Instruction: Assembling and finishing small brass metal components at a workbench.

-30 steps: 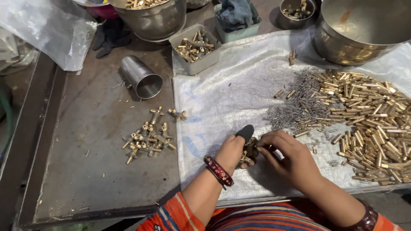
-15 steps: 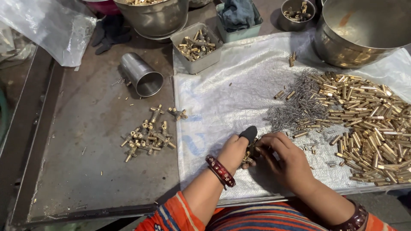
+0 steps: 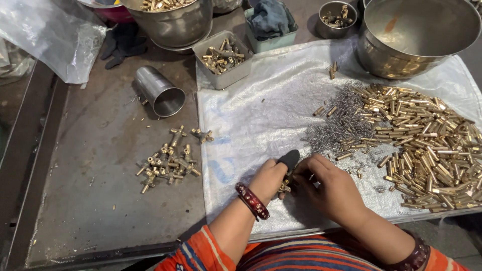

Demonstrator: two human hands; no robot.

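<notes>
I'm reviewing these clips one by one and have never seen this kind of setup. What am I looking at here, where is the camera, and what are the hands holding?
There is no machine here: a person works with two bare hands. The single picture comes from a camera on that person's head, looking down at a metal worktable.

The left hand, with a dark cap on one finger and a red bangle at the wrist, and the right hand meet over a small brass fitting and pinch it between them.

On the white woven sheet lie a heap of brass tubes and a pile of thin wire springs. To the left sits a cluster of assembled brass fittings and a tipped steel cup. Steel bowls and small trays of parts stand along the far edge.
</notes>
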